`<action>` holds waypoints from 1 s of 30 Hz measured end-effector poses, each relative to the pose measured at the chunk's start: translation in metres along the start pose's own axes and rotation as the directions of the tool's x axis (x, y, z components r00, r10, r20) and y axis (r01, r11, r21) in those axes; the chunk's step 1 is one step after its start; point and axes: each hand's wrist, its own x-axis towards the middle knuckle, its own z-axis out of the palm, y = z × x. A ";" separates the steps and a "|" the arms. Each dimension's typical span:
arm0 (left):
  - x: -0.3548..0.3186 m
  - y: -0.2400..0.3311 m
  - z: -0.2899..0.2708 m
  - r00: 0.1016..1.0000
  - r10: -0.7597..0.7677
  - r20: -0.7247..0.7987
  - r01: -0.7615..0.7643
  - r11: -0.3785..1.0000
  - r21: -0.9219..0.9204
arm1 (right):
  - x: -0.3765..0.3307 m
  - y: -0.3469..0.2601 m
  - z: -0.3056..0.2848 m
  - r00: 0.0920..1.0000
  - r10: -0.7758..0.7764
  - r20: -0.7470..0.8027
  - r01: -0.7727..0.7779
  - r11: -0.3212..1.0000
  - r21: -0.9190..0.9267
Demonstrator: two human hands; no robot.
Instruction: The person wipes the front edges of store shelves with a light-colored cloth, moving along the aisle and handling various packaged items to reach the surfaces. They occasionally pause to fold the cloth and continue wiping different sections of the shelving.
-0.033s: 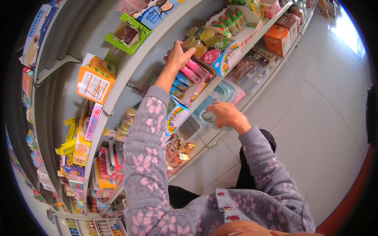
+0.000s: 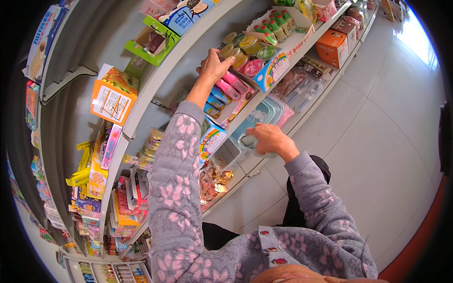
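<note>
My left hand (image 2: 213,67) reaches onto the upper shelf and is closed at the side of a display box (image 2: 273,70) with a blue rainbow-printed front. Round, clear-lidded tubs (image 2: 250,45) in yellow, green and pink fill that box. Beside my wrist lie pink bottles (image 2: 233,84) and blue-wrapped pieces (image 2: 216,104) in a neighbouring box. Lower down, my right hand (image 2: 272,140) grips a bunched grey-green cloth (image 2: 247,140). It is in front of a clear container with a teal lid (image 2: 259,115) on the lower shelf. My left fingertips are partly hidden.
Farther along the shelf stands a box of small green-capped bottles (image 2: 278,26). An orange carton (image 2: 332,47) sits on the bottom shelf. More shelves with an orange box (image 2: 113,101) and a green box (image 2: 153,42) rise at left. Pale floor tiles (image 2: 368,122) spread to the right.
</note>
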 end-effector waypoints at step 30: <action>0.005 0.023 -0.006 0.951 -0.039 -0.308 0.038 0.999 -0.009 | 0.021 0.003 0.014 0.994 -0.001 0.107 0.008 0.998 -0.063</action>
